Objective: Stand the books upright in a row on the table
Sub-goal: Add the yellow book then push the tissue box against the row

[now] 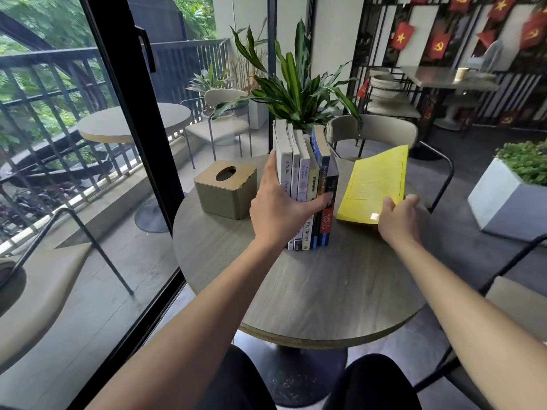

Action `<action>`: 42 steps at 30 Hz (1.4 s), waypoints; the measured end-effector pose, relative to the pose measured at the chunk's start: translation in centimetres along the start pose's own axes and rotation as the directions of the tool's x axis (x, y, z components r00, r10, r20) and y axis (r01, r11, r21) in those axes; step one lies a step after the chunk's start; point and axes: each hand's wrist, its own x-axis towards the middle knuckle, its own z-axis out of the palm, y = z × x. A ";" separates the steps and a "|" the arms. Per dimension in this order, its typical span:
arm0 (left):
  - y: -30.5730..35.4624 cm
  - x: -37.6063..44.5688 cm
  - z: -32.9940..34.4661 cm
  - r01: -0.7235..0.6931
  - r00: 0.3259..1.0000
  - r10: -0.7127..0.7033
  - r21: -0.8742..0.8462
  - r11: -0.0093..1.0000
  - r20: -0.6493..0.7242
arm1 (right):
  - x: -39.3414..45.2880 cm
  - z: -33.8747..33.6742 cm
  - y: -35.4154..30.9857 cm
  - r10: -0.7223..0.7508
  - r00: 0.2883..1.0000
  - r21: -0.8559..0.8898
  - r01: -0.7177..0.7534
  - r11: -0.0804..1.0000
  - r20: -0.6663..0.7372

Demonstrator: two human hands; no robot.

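Observation:
Several books (305, 173) stand upright in a row, spines toward me, on the round grey table (310, 291). My left hand (278, 208) spans the row, fingers on its left side and thumb against the blue spine at the right. A yellow book (374, 184) is tilted up off the table just right of the row. My right hand (399, 217) grips its near right corner.
A tan tissue box (226, 189) sits on the table left of the books. A potted plant (296, 90) and a beige chair (373, 131) stand behind the table. A glass door frame (130, 113) runs along the left. A white planter (509, 196) is at right.

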 end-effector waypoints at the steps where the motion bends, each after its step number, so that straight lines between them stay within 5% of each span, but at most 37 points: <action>1: 0.0 0.0 0.0 0.001 1.000 0.000 0.001 1.000 -0.001 | -0.9 -0.1 -0.1 -0.047 0.999 0.063 0.048 0.997 -0.017; 7: -0.1 0.0 0.2 -0.019 1.000 0.019 0.006 1.000 -0.012 | -5.3 0.4 -0.8 -0.352 0.922 0.330 0.388 0.861 -0.165; 10: -0.1 0.0 0.2 -0.029 0.999 0.029 0.007 1.000 -0.013 | -6.6 1.0 -1.2 -0.461 0.881 0.371 0.464 0.805 -0.101; 15: -0.2 0.0 0.1 -0.026 1.000 0.026 0.004 1.000 -0.008 | -7.5 1.4 -1.6 -0.520 0.844 0.430 0.424 0.797 0.133; 19: -0.2 0.1 0.0 -0.019 1.000 0.019 0.008 1.000 -0.011 | -6.9 1.6 -1.4 -0.431 0.827 0.399 0.280 0.873 0.362; 27: -0.3 0.1 0.0 -0.028 1.000 0.028 0.000 1.000 0.002 | -5.7 2.1 -0.6 -0.419 0.779 0.286 0.316 0.905 0.466; 32: -0.4 0.2 0.0 -0.041 0.999 0.042 -0.017 0.999 0.016 | -5.2 1.9 -1.1 -0.457 0.653 0.291 0.353 0.889 0.603; 42: -1.1 0.8 -0.7 -0.021 0.989 0.023 -0.015 1.000 0.145 | -5.5 3.3 -3.1 -0.560 0.703 0.455 0.363 0.813 0.438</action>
